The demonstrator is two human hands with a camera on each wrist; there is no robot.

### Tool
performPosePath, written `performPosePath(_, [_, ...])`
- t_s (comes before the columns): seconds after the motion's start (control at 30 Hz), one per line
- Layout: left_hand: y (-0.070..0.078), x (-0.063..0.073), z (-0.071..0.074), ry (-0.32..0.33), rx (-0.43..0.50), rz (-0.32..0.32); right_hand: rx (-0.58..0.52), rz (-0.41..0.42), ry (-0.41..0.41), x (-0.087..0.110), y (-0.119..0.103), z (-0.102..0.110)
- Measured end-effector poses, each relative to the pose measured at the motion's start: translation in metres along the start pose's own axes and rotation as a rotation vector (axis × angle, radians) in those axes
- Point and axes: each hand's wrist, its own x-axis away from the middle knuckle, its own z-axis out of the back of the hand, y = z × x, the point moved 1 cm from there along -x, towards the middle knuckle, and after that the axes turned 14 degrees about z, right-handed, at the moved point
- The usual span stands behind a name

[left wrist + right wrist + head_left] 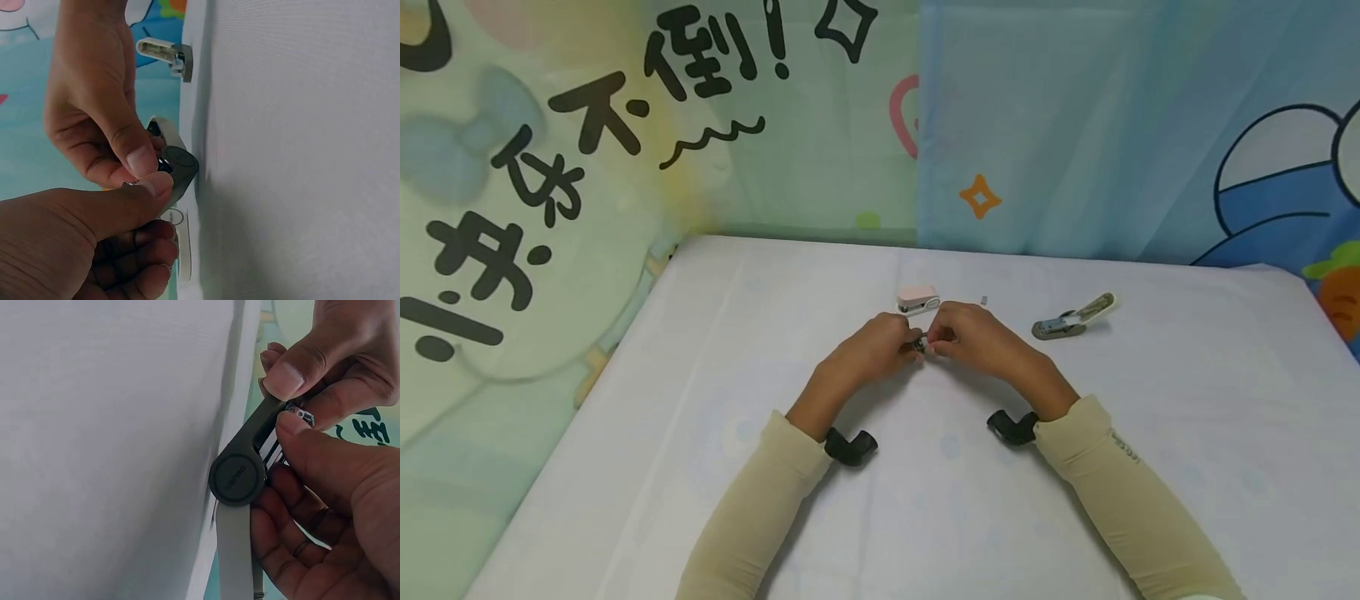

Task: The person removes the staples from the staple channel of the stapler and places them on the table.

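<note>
An opened-out stapler with a dark grey-green base and a pale arm is held between both hands. My left hand grips the base's end, its thumb flat on the side. From the other side my right hand pinches at the stapler's metal end, where the right thumb lies against a shiny metal piece. The two thumbs are close together in the left wrist view. The right fingers partly hide the metal rail.
Just beyond my hands stands a pink stapler with a white base. To the right lies another opened-out stapler. A small grey piece is on the white-covered table. Printed curtains hang behind it.
</note>
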Motion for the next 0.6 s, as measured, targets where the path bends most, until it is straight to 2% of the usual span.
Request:
performPosePath(0.27, [0.0, 0.0, 0.001, 0.004, 0.002, -0.03, -0.003, 0.042, 0.037, 0.002, 0.013, -0.001])
performPosePath(0.6, [-0.006, -0.001, 0.0, -0.022, 0.05, -0.004, -0.055, 0.209, 0.087, 0.002, 0.016, 0.002])
